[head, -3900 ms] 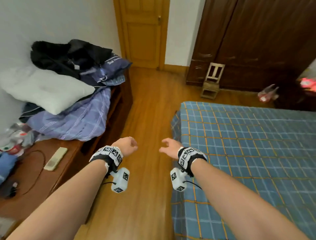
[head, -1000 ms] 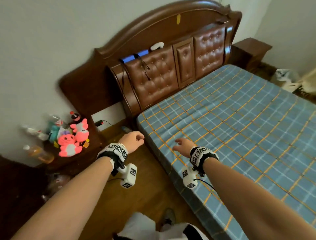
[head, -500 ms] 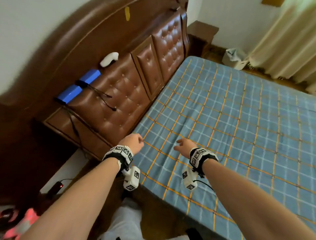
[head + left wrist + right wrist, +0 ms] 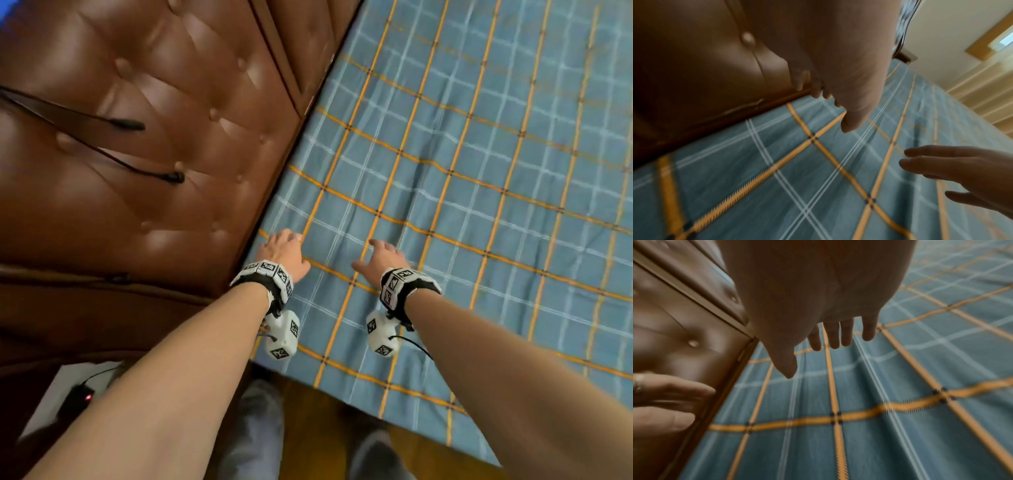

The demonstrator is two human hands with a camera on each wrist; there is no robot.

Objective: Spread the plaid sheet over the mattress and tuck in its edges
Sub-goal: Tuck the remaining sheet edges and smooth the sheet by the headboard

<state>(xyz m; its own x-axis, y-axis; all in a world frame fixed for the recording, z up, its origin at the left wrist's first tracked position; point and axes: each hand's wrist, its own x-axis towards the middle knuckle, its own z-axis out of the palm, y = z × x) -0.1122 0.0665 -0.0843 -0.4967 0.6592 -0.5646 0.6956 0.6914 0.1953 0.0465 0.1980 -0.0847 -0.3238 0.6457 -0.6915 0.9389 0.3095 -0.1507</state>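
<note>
A brown padded headboard [image 4: 144, 144] is standing at the left, two dark cables [image 4: 113, 144] hanging across it. The left hand [image 4: 283, 253] is hovering by the sheet's [image 4: 479, 205] edge beside it, fingers relaxed, grasping nothing. The right hand [image 4: 383, 259] is reaching over the sheet, fingers spread — empty. The plaid sheet is lying across the mattress.

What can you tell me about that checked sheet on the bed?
The plaid sheet is blue-grey cloth crossed by orange stripes and thin white lines. It lies spread over the bed, with soft wrinkles near the hands. One edge meets the brown padded headboard; the near edge hangs over the side above the wooden floor. The left hand is at the headboard edge, the right hand beside it with fingers spread; contact is unclear.
</note>
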